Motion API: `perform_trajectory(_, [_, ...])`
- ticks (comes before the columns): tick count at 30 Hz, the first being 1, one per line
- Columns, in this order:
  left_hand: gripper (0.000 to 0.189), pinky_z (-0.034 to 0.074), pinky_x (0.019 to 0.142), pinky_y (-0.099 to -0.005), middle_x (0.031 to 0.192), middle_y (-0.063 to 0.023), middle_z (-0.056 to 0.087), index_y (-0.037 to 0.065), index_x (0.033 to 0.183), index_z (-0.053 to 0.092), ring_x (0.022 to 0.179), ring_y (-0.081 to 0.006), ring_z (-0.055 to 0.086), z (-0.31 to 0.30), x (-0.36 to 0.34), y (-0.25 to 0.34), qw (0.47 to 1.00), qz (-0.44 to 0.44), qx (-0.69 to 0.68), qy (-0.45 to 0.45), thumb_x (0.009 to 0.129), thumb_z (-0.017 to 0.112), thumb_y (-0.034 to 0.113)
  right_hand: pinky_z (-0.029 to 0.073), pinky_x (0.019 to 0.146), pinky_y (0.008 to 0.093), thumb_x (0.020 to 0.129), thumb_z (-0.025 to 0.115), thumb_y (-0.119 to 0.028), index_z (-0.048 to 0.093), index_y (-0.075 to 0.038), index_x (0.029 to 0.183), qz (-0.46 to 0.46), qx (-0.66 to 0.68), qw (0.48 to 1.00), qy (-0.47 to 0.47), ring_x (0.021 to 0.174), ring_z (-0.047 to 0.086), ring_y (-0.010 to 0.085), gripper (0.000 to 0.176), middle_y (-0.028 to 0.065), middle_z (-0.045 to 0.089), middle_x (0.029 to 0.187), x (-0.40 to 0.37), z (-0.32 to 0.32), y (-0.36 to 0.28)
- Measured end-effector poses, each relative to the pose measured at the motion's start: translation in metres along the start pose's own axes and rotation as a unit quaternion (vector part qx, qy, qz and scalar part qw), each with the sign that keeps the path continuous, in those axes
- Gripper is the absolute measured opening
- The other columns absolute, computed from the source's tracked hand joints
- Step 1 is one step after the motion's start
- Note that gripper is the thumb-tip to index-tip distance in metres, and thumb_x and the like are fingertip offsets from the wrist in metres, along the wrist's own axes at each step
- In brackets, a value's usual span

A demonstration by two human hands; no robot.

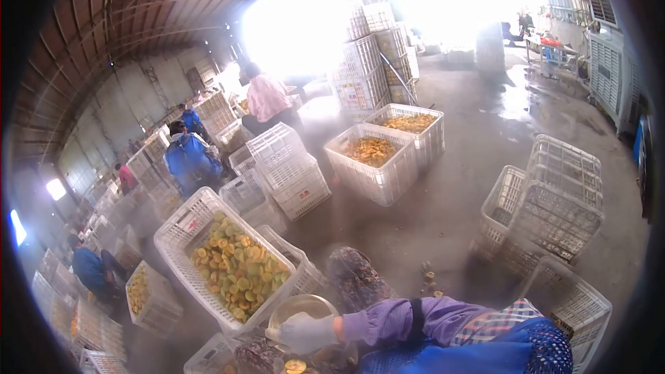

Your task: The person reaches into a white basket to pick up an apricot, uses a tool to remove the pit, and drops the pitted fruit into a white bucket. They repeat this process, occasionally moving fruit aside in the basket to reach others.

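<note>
My right hand [305, 331], in a white glove below a purple striped sleeve, reaches across my lap with its fingers drawn together. What they hold, if anything, is hidden. Just behind the hand shows the rim of a round, pale basin [309, 300]. Below it, at the bottom edge of the view, lies a halved orange-yellow fruit [295, 366]. Beside my patterned trouser leg [355, 278], a white plastic crate [181, 235] stands tilted in view, holding many cut yellow-green fruit pieces [239, 266]. My left hand is not visible.
Two white crates [388, 183] of orange fruit pieces stand ahead on the concrete floor. Stacked crates [298, 180] rise behind the fruit crate, with more crates [561, 194] at right. Several people work at left, one in a blue garment [190, 163]. Fruit scraps [429, 280] lie nearby.
</note>
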State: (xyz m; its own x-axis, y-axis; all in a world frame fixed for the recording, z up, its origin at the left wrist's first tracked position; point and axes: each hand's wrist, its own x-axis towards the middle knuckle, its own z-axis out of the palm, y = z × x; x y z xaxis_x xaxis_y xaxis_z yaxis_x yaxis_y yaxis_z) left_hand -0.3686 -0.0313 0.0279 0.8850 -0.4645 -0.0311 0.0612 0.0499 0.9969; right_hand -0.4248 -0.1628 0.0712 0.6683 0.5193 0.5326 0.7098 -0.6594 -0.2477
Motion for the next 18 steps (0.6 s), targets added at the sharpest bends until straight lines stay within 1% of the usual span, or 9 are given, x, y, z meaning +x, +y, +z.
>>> perform_trajectory(3, [0.022,0.053,0.075,-0.0356,0.092,-0.0105,0.065,0.004,0.109,0.059,0.082,-0.0249,0.063,0.012,-0.005,0.002,0.999,0.015,0.030,0.003,0.096,0.051,0.018,0.047,0.053,0.0453,0.086,0.056,-0.017,0.049,0.003,0.098,-0.017,-0.001,1.000,-0.005,0.062,0.062,0.0369,0.024,0.0162,0.060,0.066,-0.013,0.002,-0.001])
perform_trajectory(4, [0.022,0.053,0.074,-0.0354,0.091,-0.0103,0.065,0.004,0.109,0.060,0.081,-0.0247,0.063,0.016,-0.006,0.003,0.999,0.020,0.039,0.004,0.096,0.051,0.019,0.048,0.054,0.0455,0.087,0.056,-0.018,0.049,0.002,0.098,-0.003,0.001,1.000,-0.014,0.063,0.062,0.0367,0.024,0.0164,0.060,0.067,-0.015,-0.004,-0.003])
perform_trajectory(6, [0.022,0.053,0.074,-0.0350,0.091,-0.0101,0.065,0.004,0.109,0.060,0.081,-0.0244,0.063,0.020,-0.007,0.003,0.998,0.030,0.057,0.010,0.096,0.050,0.019,0.048,0.057,0.0457,0.089,0.055,-0.020,0.049,0.001,0.098,0.075,0.049,0.996,-0.026,0.067,0.063,0.0363,0.024,0.0171,0.061,0.070,-0.019,-0.013,0.000])
perform_trajectory(8, [0.022,0.053,0.073,-0.0346,0.090,-0.0099,0.066,0.004,0.109,0.060,0.080,-0.0241,0.063,0.022,-0.008,0.002,0.996,0.039,0.076,0.018,0.097,0.050,0.019,0.049,0.061,0.0456,0.090,0.053,-0.022,0.051,-0.001,0.099,0.202,0.144,0.968,-0.033,0.071,0.064,0.0359,0.024,0.0181,0.062,0.074,-0.025,-0.014,0.011])
perform_trajectory(11, [0.022,0.053,0.072,-0.0340,0.089,-0.0095,0.066,0.005,0.109,0.061,0.079,-0.0237,0.063,0.023,-0.010,-0.003,0.992,0.051,0.111,0.038,0.097,0.049,0.020,0.049,0.066,0.0458,0.091,0.053,-0.025,0.053,-0.002,0.102,0.229,0.142,0.962,-0.029,0.075,0.064,0.0361,0.025,0.0186,0.063,0.080,-0.050,0.025,0.052])
perform_trajectory(12, [0.023,0.054,0.072,-0.0338,0.089,-0.0094,0.066,0.005,0.109,0.061,0.079,-0.0235,0.063,0.022,-0.010,-0.007,0.990,0.056,0.124,0.047,0.097,0.049,0.020,0.049,0.066,0.0459,0.094,0.048,-0.024,0.055,-0.002,0.105,0.250,0.145,0.955,-0.066,0.076,0.064,0.0364,0.026,0.0172,0.065,0.082,-0.056,0.031,0.059])
perform_trajectory(15, [0.023,0.054,0.071,-0.0332,0.088,-0.0090,0.066,0.005,0.108,0.061,0.078,-0.0230,0.063,0.019,-0.013,-0.020,0.979,0.071,0.175,0.075,0.098,0.048,0.021,0.049,0.067,0.0464,0.094,0.047,-0.024,0.055,-0.002,0.106,0.223,0.089,0.964,-0.117,0.076,0.064,0.0368,0.026,0.0173,0.065,0.081,-0.074,0.048,0.069])
perform_trajectory(17, [0.023,0.054,0.070,-0.0329,0.088,-0.0088,0.067,0.005,0.108,0.062,0.078,-0.0227,0.063,0.013,-0.020,-0.036,0.966,0.089,0.228,0.088,0.098,0.048,0.021,0.049,0.069,0.0474,0.092,0.051,-0.024,0.054,-0.002,0.106,0.218,0.133,0.965,-0.065,0.078,0.064,0.0378,0.026,0.0189,0.066,0.084,-0.083,0.057,0.071])
perform_trajectory(18, [0.024,0.054,0.070,-0.0327,0.087,-0.0086,0.067,0.005,0.108,0.062,0.077,-0.0226,0.063,0.009,-0.028,-0.046,0.950,0.112,0.278,0.091,0.099,0.048,0.022,0.049,0.069,0.0477,0.091,0.052,-0.024,0.053,-0.001,0.106,0.243,0.175,0.952,-0.059,0.079,0.065,0.0381,0.027,0.0192,0.066,0.084,-0.088,0.059,0.070])
